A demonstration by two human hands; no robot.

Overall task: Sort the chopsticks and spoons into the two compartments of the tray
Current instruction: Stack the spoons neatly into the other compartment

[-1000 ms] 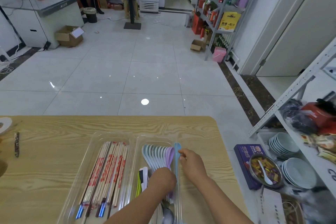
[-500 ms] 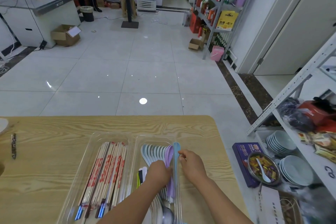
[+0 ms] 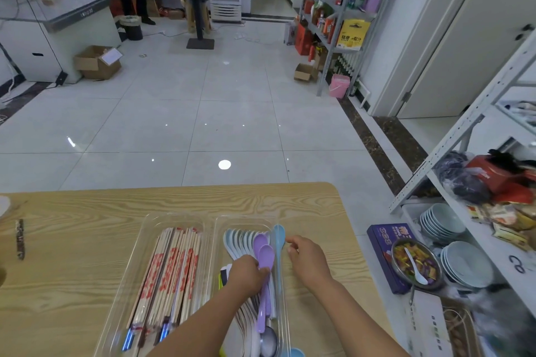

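- The left grip (image 3: 249, 272) pinches the purple spoon (image 3: 267, 258) at its neck. The bowl points away from the person, just ahead of the grip, and the handle runs back beneath it.
- The right grip (image 3: 309, 261), loosely curled and holding nothing, sits just right of the blue spoon (image 3: 279, 240) and is the nearer hand to it.
- Both spoons lie lengthwise in the right compartment of the tray (image 3: 174, 216), parallel to the chopsticks (image 3: 171, 264) in the left one.

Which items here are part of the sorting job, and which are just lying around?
Job: clear two-compartment plastic tray; paper-wrapped wooden chopsticks; purple plastic spoon gripped by the left hand; long pale-blue spoon by the right hand.
Lying about: purple cardboard box; metal bowl of sweets; stacked pale bowls.
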